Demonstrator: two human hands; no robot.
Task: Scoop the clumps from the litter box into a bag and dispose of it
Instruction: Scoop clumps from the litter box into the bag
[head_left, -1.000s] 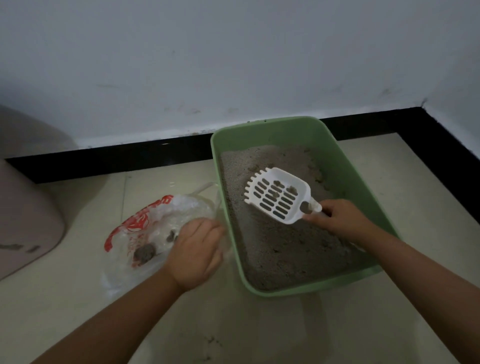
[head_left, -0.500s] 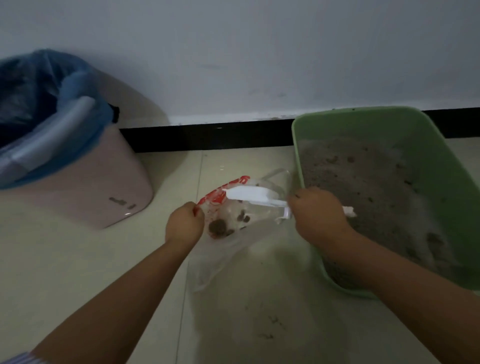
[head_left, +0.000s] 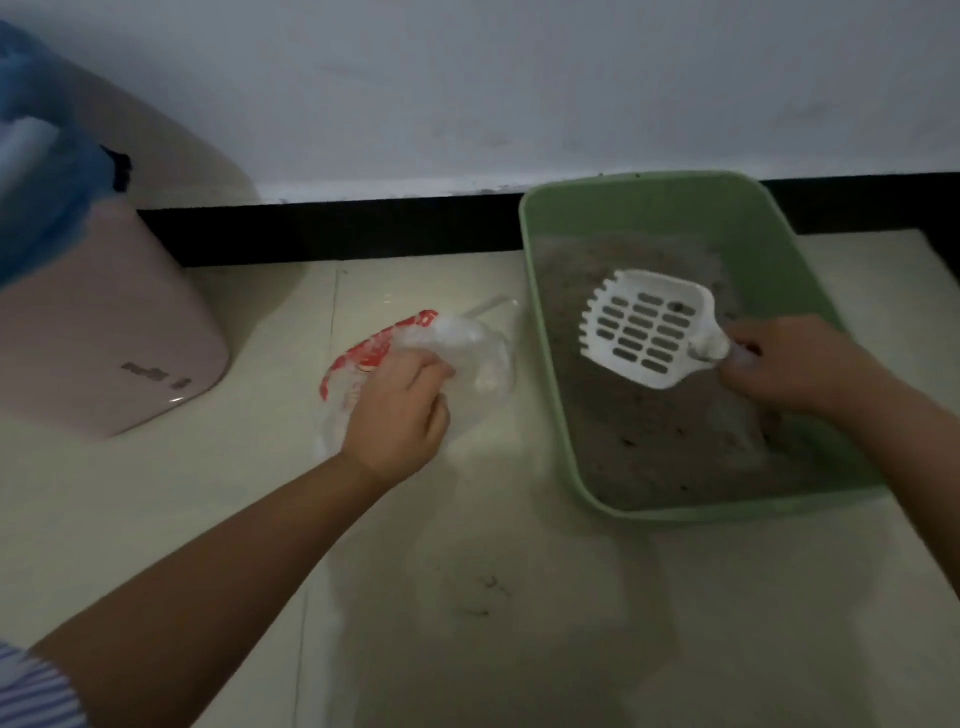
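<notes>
The right hand (head_left: 795, 366) has its grip closed around the handle of the white slotted scoop (head_left: 649, 327), which is held over the grey litter inside the green litter box (head_left: 550, 332); the scoop looks almost empty, with only one small dark bit on its slots. The left hand (head_left: 400, 415) is clenched on the clear plastic bag (head_left: 467, 348) with red print, which lies on the pale floor (head_left: 467, 623) just beside the box. A pink bin (head_left: 104, 332) with a blue liner stands well apart at the left, near the wall.
</notes>
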